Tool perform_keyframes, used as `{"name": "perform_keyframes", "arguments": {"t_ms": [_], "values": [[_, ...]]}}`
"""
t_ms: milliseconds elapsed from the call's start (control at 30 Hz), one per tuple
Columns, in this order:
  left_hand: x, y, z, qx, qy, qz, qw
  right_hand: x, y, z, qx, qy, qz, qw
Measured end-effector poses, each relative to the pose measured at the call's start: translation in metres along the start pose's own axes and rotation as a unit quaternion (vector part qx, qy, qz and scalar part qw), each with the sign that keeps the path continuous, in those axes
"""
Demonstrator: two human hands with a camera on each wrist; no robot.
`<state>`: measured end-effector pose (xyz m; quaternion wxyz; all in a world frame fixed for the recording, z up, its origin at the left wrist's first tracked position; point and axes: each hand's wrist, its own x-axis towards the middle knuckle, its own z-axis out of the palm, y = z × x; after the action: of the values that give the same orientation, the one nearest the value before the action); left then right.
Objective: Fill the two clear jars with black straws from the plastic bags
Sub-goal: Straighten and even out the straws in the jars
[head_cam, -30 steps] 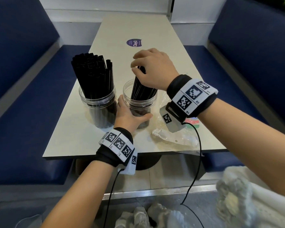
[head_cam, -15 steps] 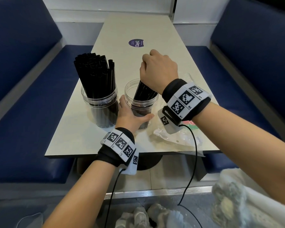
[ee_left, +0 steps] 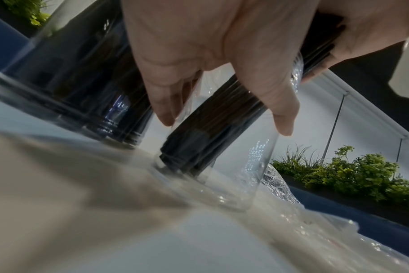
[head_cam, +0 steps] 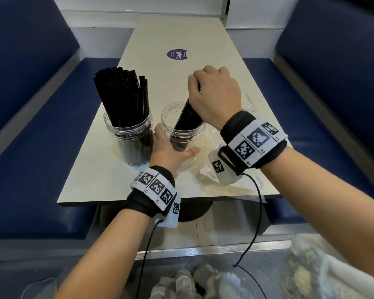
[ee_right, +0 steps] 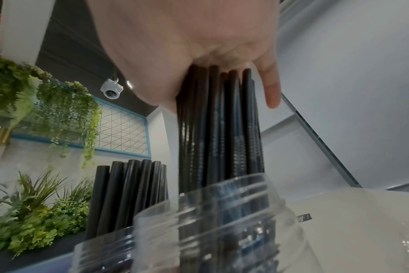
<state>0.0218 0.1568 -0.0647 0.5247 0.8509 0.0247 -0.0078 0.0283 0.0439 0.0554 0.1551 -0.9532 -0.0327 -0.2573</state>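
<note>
on the left side of the pale surface (head_cam: 108, 175) there's a clear jar (head_cam: 129, 139) packed full of upright black straws (head_cam: 121, 98), pretty much crammed in. just right of it, nearly touching, sits the second jar (head_cam: 183, 128), and the left hand (head_cam: 167, 151) has its grip wrapped around the lower wall of that one, thumb on the near side and fingers on the far side, bracing it on the surface. above that jar the right hand (head_cam: 214, 93) is clenched around the top of a bundle of straws (head_cam: 187, 116), which leans with its bottom ends down at the jar's floor. further right, a crinkly plastic bag (head_cam: 212, 172) lies flat on the surface, partly hidden under the right wrist. blue bench seats run along both sides.
</note>
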Motion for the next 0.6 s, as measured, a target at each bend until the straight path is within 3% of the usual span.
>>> {"name": "perform_keyframes", "arguments": {"t_ms": [133, 233, 433, 600], "values": [[0.000, 0.001, 0.000, 0.005, 0.004, 0.008, 1.000, -0.004, 0.001, 0.002, -0.003, -0.070, 0.011, 0.997], [-0.001, 0.001, 0.000, 0.010, 0.003, 0.008, 1.000, -0.002, 0.003, 0.004, 0.015, -0.083, 0.035, 0.996], [-0.001, 0.000, 0.002, 0.010, 0.009, 0.018, 1.000, 0.001, 0.000, 0.010, 0.082, -0.002, 0.058, 0.995], [-0.002, -0.004, 0.004, 0.002, 0.019, 0.020, 1.000, -0.011, -0.001, 0.008, 0.183, 0.081, 0.081, 0.977]]}}
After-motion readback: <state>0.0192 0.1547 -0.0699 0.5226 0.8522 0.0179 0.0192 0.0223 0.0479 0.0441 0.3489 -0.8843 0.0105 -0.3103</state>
